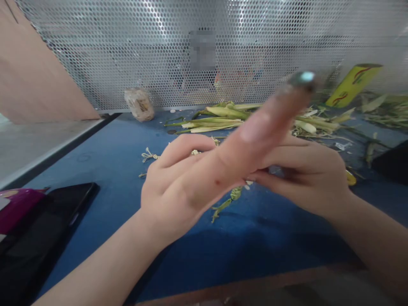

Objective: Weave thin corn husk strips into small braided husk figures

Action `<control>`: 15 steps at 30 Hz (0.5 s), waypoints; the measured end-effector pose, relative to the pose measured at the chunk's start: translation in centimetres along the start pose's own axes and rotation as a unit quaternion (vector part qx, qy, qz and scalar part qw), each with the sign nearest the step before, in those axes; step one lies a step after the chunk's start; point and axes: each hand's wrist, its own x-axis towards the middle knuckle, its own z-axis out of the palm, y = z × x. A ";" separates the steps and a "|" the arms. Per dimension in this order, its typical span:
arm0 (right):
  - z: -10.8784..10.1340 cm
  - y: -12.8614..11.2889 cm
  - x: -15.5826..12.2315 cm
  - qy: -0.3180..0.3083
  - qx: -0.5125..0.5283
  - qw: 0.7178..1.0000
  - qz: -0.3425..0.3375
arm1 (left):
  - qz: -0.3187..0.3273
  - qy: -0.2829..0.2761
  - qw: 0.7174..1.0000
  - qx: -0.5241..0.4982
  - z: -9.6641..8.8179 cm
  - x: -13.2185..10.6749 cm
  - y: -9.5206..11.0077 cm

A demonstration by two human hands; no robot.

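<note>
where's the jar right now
In the head view, the jar is left of centre, near the far edge of the blue table, by the perforated screen and left of the green leaves.

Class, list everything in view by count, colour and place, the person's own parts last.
Perforated screen: 1, silvery, back
Board: 1, pinkish, back left
Table: 1, blue, foreground
Container: 1, clear, back left
Leaf strips: several, pale green, back
Plant clump: 1, greenish, far right
Tube: 1, yellow, back right
Phone: 1, black, left
Packet: 1, purple, left edge
Dark object: 1, black, right edge
Partly hidden object: 1, yellow, right
Knotted strips: count unclear, greenish, centre
Left hand: 1, bare, centre
Right hand: 1, bare, right of centre
</note>
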 end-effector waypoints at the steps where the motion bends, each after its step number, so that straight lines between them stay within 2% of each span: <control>1: 0.0 0.0 0.0 0.001 0.003 1.000 -0.004 | 0.077 -0.005 0.996 0.047 0.2 0.1 0.1; 3: 0.0 -0.1 0.1 -0.003 0.017 1.000 -0.007 | 0.205 -0.023 0.971 0.119 0.5 0.3 0.3; 4: 0.0 -0.1 0.1 -0.004 0.026 1.000 -0.003 | 0.238 -0.020 0.961 0.140 0.6 0.4 0.4; 5: 0.0 -0.1 0.1 -0.004 0.035 0.999 0.004 | 0.238 -0.015 0.960 0.144 0.6 0.4 0.5; 8: 0.1 0.0 0.0 0.018 0.077 0.996 0.048 | 0.171 0.024 0.982 0.077 0.9 0.2 0.7; 11: 0.3 0.1 -0.1 0.040 0.133 0.986 0.093 | 0.117 0.060 0.991 0.011 1.3 -0.3 0.4; 12: 0.4 0.1 -0.1 0.041 0.142 0.984 0.098 | 0.098 0.043 0.994 0.015 1.4 -0.4 0.2; 13: 0.4 0.1 0.0 0.039 0.140 0.985 0.096 | 0.083 0.056 0.995 0.015 1.6 -0.5 -0.1; 15: 0.4 0.1 0.1 0.034 0.116 0.989 0.089 | 0.037 0.040 0.999 -0.004 1.9 -0.6 -0.6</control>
